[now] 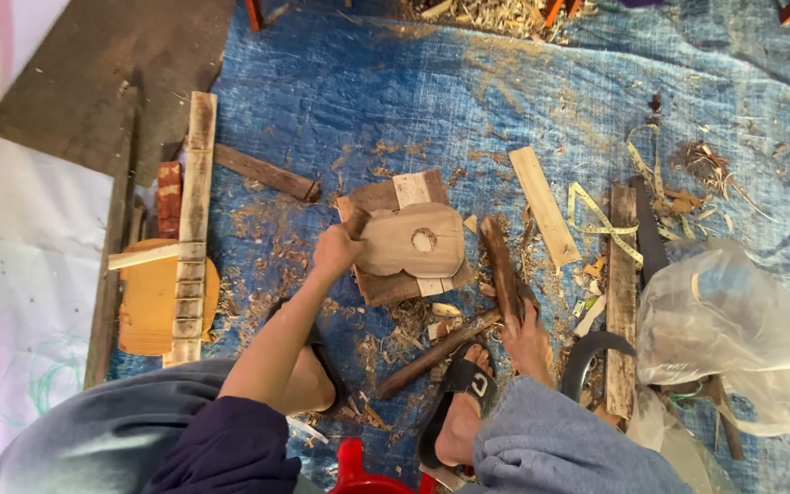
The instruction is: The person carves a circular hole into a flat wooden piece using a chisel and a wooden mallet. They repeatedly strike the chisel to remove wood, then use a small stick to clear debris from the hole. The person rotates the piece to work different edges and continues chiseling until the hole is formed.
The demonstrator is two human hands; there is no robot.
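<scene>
My left hand (336, 252) grips the left edge of a carved, rounded piece of pale brown wood (413, 240) with a round hole in it. That piece lies on a flat wooden board (386, 288) on the blue tarp (368, 101). My right hand (528, 337) is low at the right, its fingers closed over the spot where a dark wooden stick (500, 265) meets a longer angled handle (432, 357). My sandalled foot (459, 402) rests just below that handle.
A light plank (544, 206), a yellow measuring tape (596, 215) and a weathered board (622, 293) lie to the right, beside a clear plastic bag (733, 329). On the left a notched wooden strip (192, 229) crosses an orange-brown wooden body (148, 306). Wood shavings litter the tarp.
</scene>
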